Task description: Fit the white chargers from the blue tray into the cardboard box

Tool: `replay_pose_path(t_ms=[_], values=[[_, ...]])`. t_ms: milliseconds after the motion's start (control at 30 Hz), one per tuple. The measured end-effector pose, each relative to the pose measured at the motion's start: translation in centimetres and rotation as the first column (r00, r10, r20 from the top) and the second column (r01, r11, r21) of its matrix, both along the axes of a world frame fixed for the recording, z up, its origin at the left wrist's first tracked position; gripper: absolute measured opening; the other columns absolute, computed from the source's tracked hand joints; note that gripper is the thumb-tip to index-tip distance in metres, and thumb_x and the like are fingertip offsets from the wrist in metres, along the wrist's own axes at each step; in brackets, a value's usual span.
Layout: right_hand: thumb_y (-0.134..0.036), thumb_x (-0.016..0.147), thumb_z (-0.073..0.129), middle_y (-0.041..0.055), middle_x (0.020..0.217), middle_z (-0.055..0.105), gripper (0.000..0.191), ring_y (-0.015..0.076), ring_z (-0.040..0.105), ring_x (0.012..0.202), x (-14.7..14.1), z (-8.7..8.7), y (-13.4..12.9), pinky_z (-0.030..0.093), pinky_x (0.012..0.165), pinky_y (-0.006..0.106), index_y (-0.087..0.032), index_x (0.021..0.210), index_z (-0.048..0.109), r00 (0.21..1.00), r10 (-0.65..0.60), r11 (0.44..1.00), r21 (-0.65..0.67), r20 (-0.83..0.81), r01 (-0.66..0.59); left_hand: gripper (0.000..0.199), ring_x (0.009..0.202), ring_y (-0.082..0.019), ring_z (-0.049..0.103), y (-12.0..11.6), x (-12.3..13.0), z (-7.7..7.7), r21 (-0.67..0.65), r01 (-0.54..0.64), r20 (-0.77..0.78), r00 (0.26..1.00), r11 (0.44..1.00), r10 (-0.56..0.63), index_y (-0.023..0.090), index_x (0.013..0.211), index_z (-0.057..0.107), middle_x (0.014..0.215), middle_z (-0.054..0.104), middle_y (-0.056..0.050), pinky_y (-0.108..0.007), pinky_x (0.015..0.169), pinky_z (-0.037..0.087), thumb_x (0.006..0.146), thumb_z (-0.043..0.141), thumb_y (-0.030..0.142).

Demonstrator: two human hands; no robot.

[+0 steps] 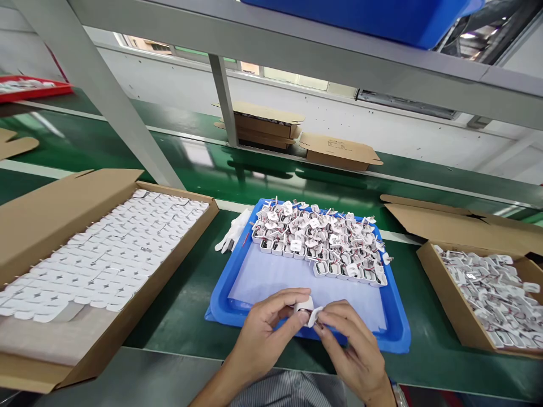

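Observation:
Over the front edge of a blue tray (pixel 401 316), my left hand (pixel 267 333) grips a small white housing (pixel 304 306) between thumb and fingers, its opening turned toward my right hand. My right hand (pixel 350 345) pinches a white cap (pixel 314 316) right beside that opening. Whether the two parts are joined by a wire is hidden by the fingers. Many white housings with loose caps and reddish wires (pixel 318 237) fill the back of the tray, on a pale sheet (pixel 271 277).
An open cardboard box (pixel 169 265) at left holds rows of white parts. Another box (pixel 449 308) at right holds a loose pile. A white glove (pixel 233 232) lies beside the tray. Metal shelf posts stand behind, with a blue bin (pixel 360 20) overhead.

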State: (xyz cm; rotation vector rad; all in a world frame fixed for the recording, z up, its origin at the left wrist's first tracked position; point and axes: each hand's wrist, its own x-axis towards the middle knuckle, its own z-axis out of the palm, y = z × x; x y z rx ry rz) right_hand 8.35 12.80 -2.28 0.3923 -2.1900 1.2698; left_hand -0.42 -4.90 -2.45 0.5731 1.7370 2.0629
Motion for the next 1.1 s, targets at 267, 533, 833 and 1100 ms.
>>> replay_pose_path(t_ms=[267,533,833,1100], values=[[0.004,0.1,0.053,0.013,0.111,0.064,0.048,0.0261,0.061,0.1,0.2,0.0,0.1,0.055,0.084,0.042,-0.022,0.139,0.056,0.993,0.009,0.982,0.185,0.119,-0.031,0.028,0.076,-0.014,0.072,-1.0,-1.3,-0.7,0.081,0.091,0.093,0.991,0.993,-0.099,0.032,0.11,0.087,0.106,0.073,-0.007,-0.025,0.069,0.062,0.082,0.089,0.03],[-0.004,0.104,0.056,0.0097,0.116,0.066,0.052,0.0229,0.064,0.104,-0.4,0.6,0.4,0.057,0.088,0.037,-0.031,0.149,0.055,0.949,0.174,0.983,0.005,0.264,-0.182,0.029,0.098,-0.021,0.073,-0.9,-1.5,-1.4,0.058,0.105,-0.044,0.994,0.993,-0.102,0.034,0.12,0.083,0.11,0.073,-0.009,-0.029,0.083,0.064,0.092,0.079,0.024],[-0.025,0.105,0.065,0.0024,0.136,0.069,0.037,0.0199,0.066,0.128,-1.6,-0.8,1.2,0.055,0.108,0.032,-0.042,0.137,0.067,0.858,0.186,0.952,-0.305,0.479,-0.036,0.034,0.105,-0.021,0.073,-1.2,-1.4,-1.6,0.099,0.187,-0.035,0.982,0.977,-0.185,0.034,0.124,0.081,0.125,0.067,-0.01,-0.031,0.087,0.064,0.096,0.073,0.017],[-0.017,0.105,0.062,0.0035,0.128,0.072,0.039,0.0183,0.069,0.121,-1.7,-1.0,0.4,0.056,0.103,0.031,-0.038,0.137,0.068,0.911,0.123,0.972,-0.235,0.394,-0.029,0.039,0.104,-0.019,0.071,-1.4,-1.1,-1.7,0.067,0.169,-0.069,0.984,0.983,-0.165,0.038,0.128,0.078,0.122,0.065,-0.008,-0.028,0.086,0.063,0.098,0.069,0.015]])
